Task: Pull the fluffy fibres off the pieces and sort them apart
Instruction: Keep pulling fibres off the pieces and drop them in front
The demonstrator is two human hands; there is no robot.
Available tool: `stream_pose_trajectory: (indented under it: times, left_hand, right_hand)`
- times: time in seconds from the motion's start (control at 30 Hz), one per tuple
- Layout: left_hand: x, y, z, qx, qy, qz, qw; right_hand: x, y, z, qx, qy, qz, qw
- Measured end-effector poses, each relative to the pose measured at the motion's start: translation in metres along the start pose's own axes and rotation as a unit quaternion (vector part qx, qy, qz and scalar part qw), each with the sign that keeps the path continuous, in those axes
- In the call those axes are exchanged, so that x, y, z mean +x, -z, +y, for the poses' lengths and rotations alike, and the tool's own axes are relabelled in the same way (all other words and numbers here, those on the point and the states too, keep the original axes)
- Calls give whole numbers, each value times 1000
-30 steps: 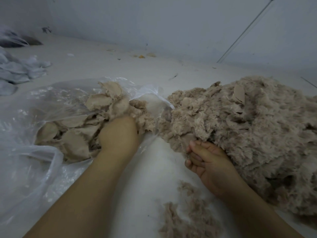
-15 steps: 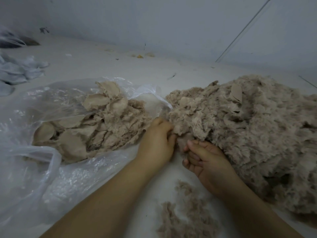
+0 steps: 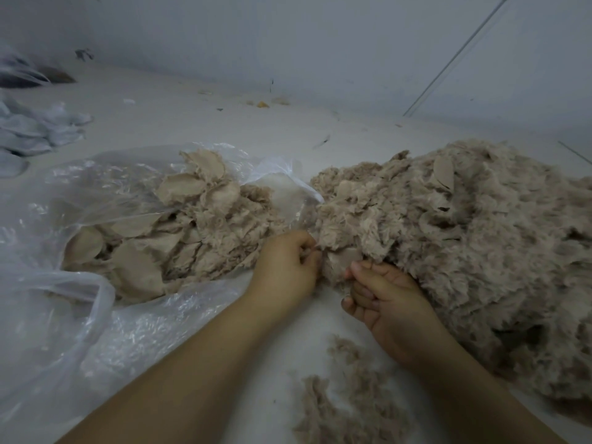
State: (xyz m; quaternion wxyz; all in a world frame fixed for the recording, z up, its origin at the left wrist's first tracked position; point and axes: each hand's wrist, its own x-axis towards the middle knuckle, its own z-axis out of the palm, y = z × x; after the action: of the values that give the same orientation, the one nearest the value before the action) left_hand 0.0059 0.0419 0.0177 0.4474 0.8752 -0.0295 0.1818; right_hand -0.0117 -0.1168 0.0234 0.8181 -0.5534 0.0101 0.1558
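A big heap of beige fluffy pieces [image 3: 464,225] covers the right side of the white table. A clear plastic bag [image 3: 64,238] on the left holds several flat beige pieces [image 3: 179,238]. Between bag and heap, my left hand [image 3: 285,267] pinches the fluff on a piece [image 3: 339,261] at the heap's near edge. My right hand [image 3: 381,296] grips the same piece from the right, fingers curled round its lower edge. Loose pulled fibres [image 3: 346,402] lie on the table in front of me.
Pale grey cloth pieces [image 3: 35,129] lie at the far left, with a dark bag [image 3: 19,75] behind them. A grey wall [image 3: 288,43] stands behind the table. Small scraps [image 3: 262,104] dot the back of the white table [image 3: 224,129].
My left hand came out of the plastic bag, moved right to the heap's edge and took hold of the fluff there. My right hand has stayed at the heap, gripping.
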Motion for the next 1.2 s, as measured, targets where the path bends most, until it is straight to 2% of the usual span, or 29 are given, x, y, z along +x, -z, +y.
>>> stream_pose_trajectory:
  times: [0.03, 0.1, 0.13, 0.3, 0.4, 0.53, 0.63, 0.7, 0.77, 0.9, 1.03, 1.1, 1.2]
  left_hand:
    - [-3, 1, 3, -84, 30, 3, 996]
    - [-8, 4, 10, -241, 77, -12, 967]
    - [-10, 5, 13, -287, 87, -23, 954]
    - [-16, 6, 22, -378, 89, -104, 916]
    - [-19, 7, 24, -385, 58, -131, 912]
    - [-22, 10, 26, -317, -17, -109, 942]
    - [-26, 8, 26, -126, -132, -104, 978]
    - [-29, 6, 26, 39, -210, -89, 973]
    - [-29, 7, 28, 108, -262, -79, 956]
    - [-24, 10, 27, 180, -367, -85, 909]
    - [-24, 10, 27, 197, -407, -83, 888]
    - [-27, 9, 27, 169, -402, -82, 896]
    - [-31, 9, 26, 54, -327, -67, 941]
  right_hand:
    - [0, 0, 0, -6, 2, -5, 1000]
    - [0, 1, 0, -15, 5, -16, 1000]
    - [0, 2, 1, -15, 7, -21, 1000]
    - [-1, 3, 1, -33, 40, -85, 995]
    - [0, 5, 2, -35, 33, -84, 995]
    - [2, 5, 3, -22, 27, -83, 996]
    - [1, 4, 2, -12, 27, -84, 996]
    - [0, 4, 2, -4, 25, -86, 996]
    - [0, 3, 2, -6, 27, -89, 996]
    - [3, 5, 3, -11, 30, -59, 998]
    - [4, 5, 4, -11, 32, -47, 998]
    - [4, 6, 4, -8, 30, -50, 998]
    - [5, 9, 4, 0, 7, -67, 998]
